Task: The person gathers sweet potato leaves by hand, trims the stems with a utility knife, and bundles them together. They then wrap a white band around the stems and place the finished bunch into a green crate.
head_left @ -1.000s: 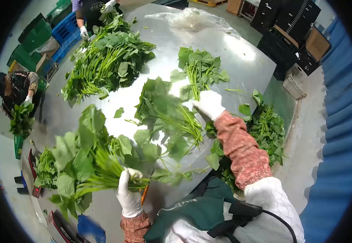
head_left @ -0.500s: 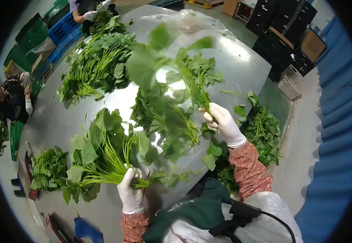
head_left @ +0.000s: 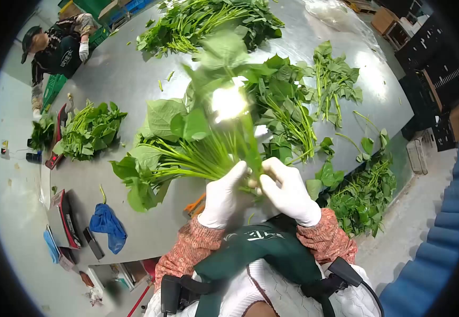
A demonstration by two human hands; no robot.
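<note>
In white gloves, both my hands meet at the cut ends of leafy green stems over the metal table. My left hand (head_left: 223,195) is closed round a thick bunch of leafy greens (head_left: 200,158), its leaves fanning up and left. Touching or nearly touching it, my right hand (head_left: 290,193) pinches a smaller group of green stems (head_left: 249,137), whose upper leaves are blurred. Just beyond the right hand lies a loose pile of greens (head_left: 293,113). An orange-handled object (head_left: 195,205) is partly hidden beside my left wrist.
A large heap of greens (head_left: 213,24) covers the table's far side. A bundle (head_left: 92,129) lies left, near a red-edged device (head_left: 67,219) and blue cloth (head_left: 108,227). More greens (head_left: 364,198) sit beyond the right edge. A co-worker (head_left: 63,50) stands at upper left.
My right hand has come down and inward with its stems to meet the left hand's bunch. My left hand has moved right and slightly up in view. The whole view has turned leftward.
</note>
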